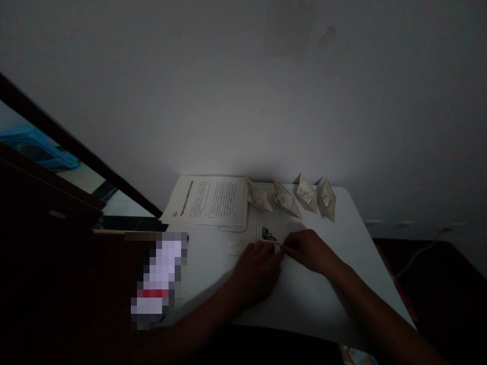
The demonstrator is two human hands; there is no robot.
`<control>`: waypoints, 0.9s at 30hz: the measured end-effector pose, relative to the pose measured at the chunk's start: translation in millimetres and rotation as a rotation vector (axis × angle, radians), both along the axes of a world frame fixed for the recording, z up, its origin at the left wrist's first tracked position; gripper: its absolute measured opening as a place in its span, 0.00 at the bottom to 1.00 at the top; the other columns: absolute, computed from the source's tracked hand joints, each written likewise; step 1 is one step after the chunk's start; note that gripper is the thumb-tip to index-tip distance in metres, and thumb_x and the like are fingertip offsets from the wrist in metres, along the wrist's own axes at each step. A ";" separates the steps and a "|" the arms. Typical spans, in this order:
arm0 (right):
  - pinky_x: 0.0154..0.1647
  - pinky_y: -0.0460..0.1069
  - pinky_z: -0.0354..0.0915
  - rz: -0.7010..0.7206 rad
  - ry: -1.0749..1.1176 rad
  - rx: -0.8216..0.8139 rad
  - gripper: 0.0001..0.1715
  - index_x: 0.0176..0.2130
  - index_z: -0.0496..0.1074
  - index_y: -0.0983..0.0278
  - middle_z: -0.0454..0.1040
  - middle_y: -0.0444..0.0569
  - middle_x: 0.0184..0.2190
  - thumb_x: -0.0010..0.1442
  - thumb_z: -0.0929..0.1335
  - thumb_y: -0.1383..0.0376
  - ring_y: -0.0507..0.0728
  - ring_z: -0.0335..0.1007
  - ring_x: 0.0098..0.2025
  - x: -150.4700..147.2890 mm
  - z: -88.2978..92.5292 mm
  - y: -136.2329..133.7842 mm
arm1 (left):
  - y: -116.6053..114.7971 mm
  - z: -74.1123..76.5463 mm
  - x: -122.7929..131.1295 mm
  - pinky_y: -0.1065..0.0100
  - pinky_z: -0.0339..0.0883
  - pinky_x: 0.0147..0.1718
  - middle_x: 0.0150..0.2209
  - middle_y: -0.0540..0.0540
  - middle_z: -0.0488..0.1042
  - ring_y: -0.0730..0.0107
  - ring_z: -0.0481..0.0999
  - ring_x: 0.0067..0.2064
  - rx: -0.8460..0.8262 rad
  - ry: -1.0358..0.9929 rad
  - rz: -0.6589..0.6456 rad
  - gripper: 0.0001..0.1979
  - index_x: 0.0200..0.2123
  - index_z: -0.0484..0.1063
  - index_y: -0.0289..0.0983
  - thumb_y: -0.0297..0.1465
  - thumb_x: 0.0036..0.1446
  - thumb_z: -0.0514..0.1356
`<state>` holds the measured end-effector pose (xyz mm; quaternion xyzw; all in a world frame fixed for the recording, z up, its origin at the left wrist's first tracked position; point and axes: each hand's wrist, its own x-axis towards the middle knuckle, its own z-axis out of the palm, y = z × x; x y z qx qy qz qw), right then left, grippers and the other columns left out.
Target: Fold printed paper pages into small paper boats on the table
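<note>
A partly folded sheet of printed paper [262, 234] lies on the white table in front of me, with a dark printed patch near its peak. My left hand [261, 268] bends its fingers over the lower edge and holds the paper down. At the right corner, my right hand [304, 248] pinches the paper between thumb and forefinger, close beside the left thumb. Behind the hands stand several folded paper boats in a row, among them a left one [258, 196] and a right one [327, 199].
A stack of printed sheets [213, 203] lies at the table's back left. A phone-like object [160, 274], blurred by pixels, rests at the left edge. The white table [205, 253] meets a grey wall [228, 101]. Dark wooden furniture [45, 223] stands left; a cable [413, 258] hangs right.
</note>
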<state>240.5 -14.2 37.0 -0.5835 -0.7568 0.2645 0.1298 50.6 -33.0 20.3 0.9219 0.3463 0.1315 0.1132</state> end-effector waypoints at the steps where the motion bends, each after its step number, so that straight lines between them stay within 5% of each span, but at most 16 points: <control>1: 0.29 0.48 0.61 -0.006 -0.007 -0.003 0.11 0.28 0.77 0.63 0.78 0.50 0.26 0.55 0.66 0.62 0.57 0.73 0.28 0.0 0.7 0.4 | -0.9 -1.9 -0.2 0.56 0.61 0.43 0.44 0.41 0.68 0.57 0.66 0.45 0.011 0.001 0.003 0.17 0.50 0.66 0.37 0.30 0.57 0.53; 14: 0.27 0.48 0.62 -0.098 0.128 -0.056 0.09 0.25 0.76 0.62 0.77 0.46 0.21 0.52 0.67 0.64 0.55 0.72 0.24 4.2 0.8 1.8 | -2.7 -10.2 -5.4 0.55 0.62 0.43 0.47 0.40 0.67 0.56 0.65 0.47 0.066 -0.053 -0.013 0.18 0.51 0.66 0.40 0.31 0.57 0.53; 27: 0.32 0.46 0.63 -0.070 0.015 -0.178 0.08 0.30 0.77 0.64 0.79 0.49 0.29 0.52 0.67 0.63 0.55 0.74 0.31 5.4 -0.8 14.7 | -2.1 -3.9 -2.4 0.56 0.62 0.43 0.45 0.40 0.67 0.59 0.66 0.44 0.082 -0.044 0.009 0.18 0.50 0.67 0.40 0.30 0.54 0.56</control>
